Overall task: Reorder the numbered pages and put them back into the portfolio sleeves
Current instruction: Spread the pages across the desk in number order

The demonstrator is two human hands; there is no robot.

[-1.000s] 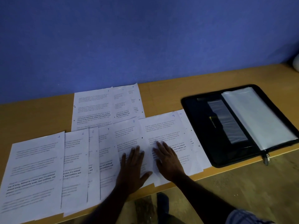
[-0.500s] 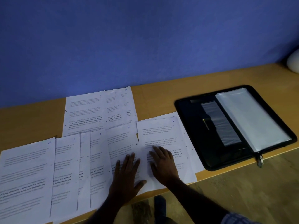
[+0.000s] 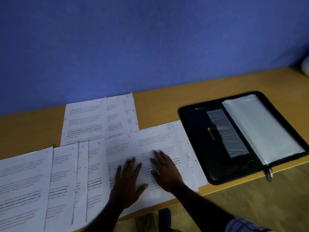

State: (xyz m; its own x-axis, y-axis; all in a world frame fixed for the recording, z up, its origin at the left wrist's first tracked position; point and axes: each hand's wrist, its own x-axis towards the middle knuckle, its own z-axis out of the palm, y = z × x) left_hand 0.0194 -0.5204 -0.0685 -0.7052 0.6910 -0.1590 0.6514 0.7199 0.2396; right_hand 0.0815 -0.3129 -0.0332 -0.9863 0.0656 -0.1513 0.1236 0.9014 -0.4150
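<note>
Several numbered white pages lie overlapped on the wooden table (image 3: 158,104). A back group holds page 1 (image 3: 85,121) with two pages tucked under its right side. A front row runs from page 4 (image 3: 25,186) through pages 5, 6 and 7 (image 3: 97,166) to page 8 (image 3: 120,148), page 9 (image 3: 157,139) and page 10 (image 3: 185,148). My left hand (image 3: 127,183) lies flat, fingers spread, on page 8. My right hand (image 3: 165,171) presses flat on page 9. The black zip portfolio (image 3: 200,148) lies open at the right, its clear sleeves (image 3: 260,128) stacked on its right half.
A blue wall (image 3: 150,44) rises right behind the table. The table's front edge runs just below the pages and portfolio, with the floor (image 3: 250,198) beyond. A white object (image 3: 306,66) shows at the far right edge. The portfolio's zip pull (image 3: 269,174) hangs over the edge.
The view has swung slightly. Both hands have stayed flat on pages 8 and 9, which have shifted a little to the left over the neighbouring sheets.
</note>
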